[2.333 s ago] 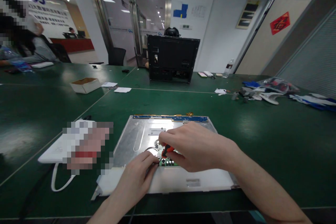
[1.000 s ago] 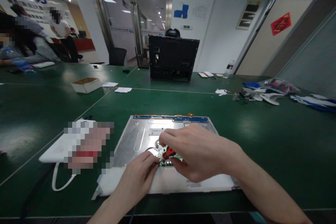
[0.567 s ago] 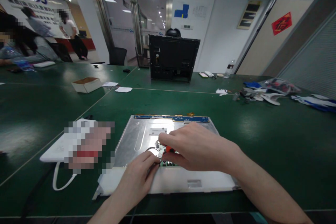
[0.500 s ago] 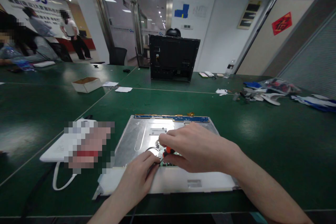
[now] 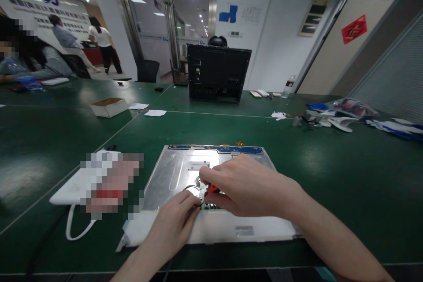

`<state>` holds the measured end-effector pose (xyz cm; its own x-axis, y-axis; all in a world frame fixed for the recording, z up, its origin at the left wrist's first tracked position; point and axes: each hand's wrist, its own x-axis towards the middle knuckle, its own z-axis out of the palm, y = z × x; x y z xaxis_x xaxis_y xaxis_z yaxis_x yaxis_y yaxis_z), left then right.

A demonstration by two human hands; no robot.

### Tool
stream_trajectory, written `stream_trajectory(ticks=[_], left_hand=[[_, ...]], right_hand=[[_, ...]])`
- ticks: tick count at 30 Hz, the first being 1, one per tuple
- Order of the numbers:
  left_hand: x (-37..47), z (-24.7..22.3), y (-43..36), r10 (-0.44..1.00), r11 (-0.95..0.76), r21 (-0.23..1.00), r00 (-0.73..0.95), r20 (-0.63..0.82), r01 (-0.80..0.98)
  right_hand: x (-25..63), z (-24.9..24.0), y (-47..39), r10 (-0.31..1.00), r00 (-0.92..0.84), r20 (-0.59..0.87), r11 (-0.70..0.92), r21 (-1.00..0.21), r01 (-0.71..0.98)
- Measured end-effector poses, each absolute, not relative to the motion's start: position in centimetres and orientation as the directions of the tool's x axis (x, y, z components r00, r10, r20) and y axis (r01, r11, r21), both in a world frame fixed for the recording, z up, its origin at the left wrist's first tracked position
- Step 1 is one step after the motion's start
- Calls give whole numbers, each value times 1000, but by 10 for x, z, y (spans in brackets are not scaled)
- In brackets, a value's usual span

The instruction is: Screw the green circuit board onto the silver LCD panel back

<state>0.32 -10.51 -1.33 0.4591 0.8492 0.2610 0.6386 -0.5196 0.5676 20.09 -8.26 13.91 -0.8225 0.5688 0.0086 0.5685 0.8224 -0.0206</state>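
Observation:
A flat metal-backed display panel point(image 5: 158, 180) lies on the green table, with a blue circuit strip point(image 5: 198, 147) along its far edge. At its middle is a small green circuit board point(image 5: 211, 206), partly covered by my hands. My right hand point(image 5: 251, 185) is closed around an orange-and-black handle point(image 5: 213, 189), which looks like a screwdriver's; its tip is hidden. Fingers pinched, my left hand point(image 5: 176, 216) holds a thin dark cable point(image 5: 201, 203) beside the green board. A cable loop point(image 5: 191, 186) shows just above those fingers.
Left of the panel lies a white device point(image 5: 71, 187) with a white cord, partly pixelated. Further back are an open white box point(image 5: 109, 108), papers point(image 5: 155, 113) and a black monitor housing point(image 5: 220, 75). Bags and parts point(image 5: 330, 119) lie at the right. People are in the left background.
The handle in my right hand has turned slightly, with more orange and less black showing. My left hand stays where it was. Two people in the background have moved.

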Motion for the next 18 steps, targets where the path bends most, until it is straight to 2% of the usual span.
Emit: stream_trajectory(ticks=[11,18], left_hand=[[3,-15,-105,860,-500,577,448,244,646],[3,-14,-105,859,-501,568,453,237,653]], right_hand=[[199,142,-85,519,-855,0,851,-94,517],[200,138,-85,532,-846,36,846,-27,532]])
